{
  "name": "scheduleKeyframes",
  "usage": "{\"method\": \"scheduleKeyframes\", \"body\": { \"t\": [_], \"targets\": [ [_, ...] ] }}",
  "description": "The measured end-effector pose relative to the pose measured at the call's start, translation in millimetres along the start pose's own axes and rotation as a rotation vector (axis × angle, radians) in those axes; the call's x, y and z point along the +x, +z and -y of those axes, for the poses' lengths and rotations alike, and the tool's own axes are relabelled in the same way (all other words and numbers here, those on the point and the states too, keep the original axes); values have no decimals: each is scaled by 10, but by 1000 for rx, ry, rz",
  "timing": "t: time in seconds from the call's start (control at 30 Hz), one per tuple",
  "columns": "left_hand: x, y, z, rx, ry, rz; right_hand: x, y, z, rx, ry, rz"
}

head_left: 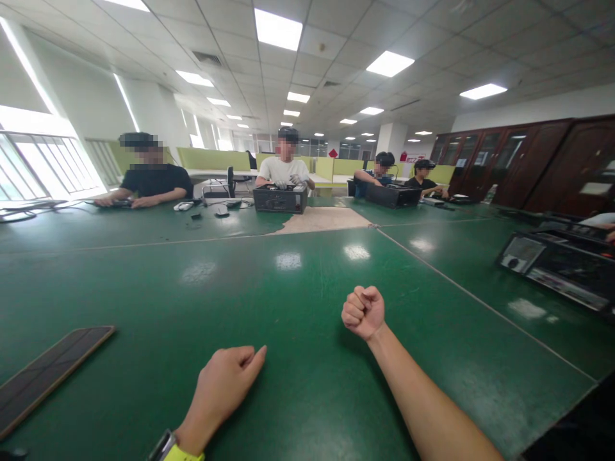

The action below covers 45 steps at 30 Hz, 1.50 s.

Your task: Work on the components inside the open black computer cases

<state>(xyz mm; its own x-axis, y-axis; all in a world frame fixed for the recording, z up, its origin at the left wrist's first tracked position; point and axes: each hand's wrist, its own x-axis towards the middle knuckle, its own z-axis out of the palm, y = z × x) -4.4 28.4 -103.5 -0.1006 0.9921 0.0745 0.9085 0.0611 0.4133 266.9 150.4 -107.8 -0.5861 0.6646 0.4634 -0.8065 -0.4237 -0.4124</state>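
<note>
My right hand (364, 312) is raised a little over the green tabletop (298, 301), closed in a fist with the curled fingers facing up and nothing showing in them. Lower and to the left, my left hand (223, 382) is closed with its back toward me. Its thumb lies along the side and points away; the curled fingers are mostly hidden beneath. A watch with a yellow-green band (182, 453) is on the left wrist. The two hands are apart, and neither touches any object I can see.
A dark flat panel with a tan edge (52, 371) lies at the left. An open black computer case (557, 262) stands at the right. Across the table, several people work at devices, one gloved at a black case (281, 199). A tan bare patch (327, 219) marks the tabletop.
</note>
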Motion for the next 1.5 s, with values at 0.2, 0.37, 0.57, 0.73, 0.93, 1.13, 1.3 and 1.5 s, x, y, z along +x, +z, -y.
{"method": "scheduleKeyframes", "body": {
  "t": [0.2,0.37,0.57,0.73,0.93,1.13,1.3,1.5],
  "targets": [
    [-4,28,-11,-8,4,2,26,47,-19,22,-2,37],
    [18,28,-3,20,12,4,-24,109,125,53,-111,47],
    [-176,39,-386,-125,158,99,-40,509,350,151,-303,190],
    [-572,168,-1157,-373,383,364,69,1143,374,276,-356,388],
    [-786,120,-1653,-493,454,415,71,1598,287,586,-459,594],
    [-832,68,-1710,-417,437,426,38,1732,271,518,-398,613],
    [-868,50,-1732,-320,467,410,49,1773,303,114,-271,592],
    [-887,-134,-1866,6,470,489,67,1790,261,-51,-266,575]
  ]
}}
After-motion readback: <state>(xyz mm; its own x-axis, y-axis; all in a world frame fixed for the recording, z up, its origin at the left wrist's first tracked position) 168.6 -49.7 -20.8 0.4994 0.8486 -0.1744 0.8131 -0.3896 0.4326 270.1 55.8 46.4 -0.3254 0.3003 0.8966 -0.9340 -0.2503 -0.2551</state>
